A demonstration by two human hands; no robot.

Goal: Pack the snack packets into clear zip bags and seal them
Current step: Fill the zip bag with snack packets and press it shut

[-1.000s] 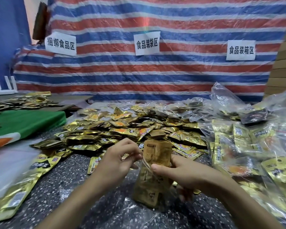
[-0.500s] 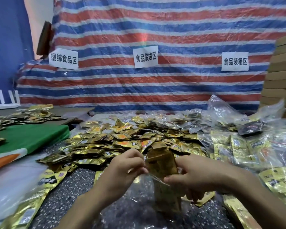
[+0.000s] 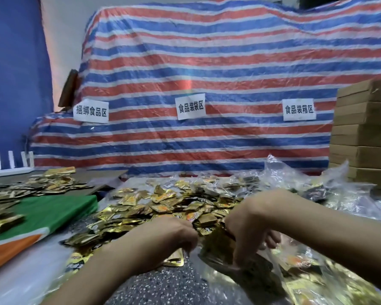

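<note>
Head view, blurry. Both hands are low centre, on one clear zip bag (image 3: 251, 269) that sits on the speckled desk (image 3: 163, 285) just in front of the loose pile of snack packets (image 3: 180, 203).

Your left hand (image 3: 176, 235) has its fingers curled tight at the bag's left top corner. It reads as a pinch on the film, but blur hides the exact contact. Your right hand (image 3: 249, 225) curls its fingers (image 3: 242, 253) down over the top of the bag and grips the mouth, with brown and gold packets bunched under it. You can't tell from here whether the zip is closed.

Handling, as a judgement:
- **Bag film:** thin, limp and slick. It has no stiffness of its own and sags wherever you don't hold it.
- **Packets:** light, flat foil sachets that slide over each other easily. They aren't fragile, but they can creep up into the zip track.
- **Where to hold:** take the bag at the zip strip, one pinch at each end of the mouth. Don't take it by the belly, because the film just stretches and the contents shift.
- **Before sealing:** shake the packets down below the track, then run the pinch along it.
- **Grip:** a light grip is enough, since the load weighs little.

Filled bags (image 3: 339, 194) lie heaped to the right and a green cloth (image 3: 53, 212) lies to the left. Neither touches your bag.
</note>
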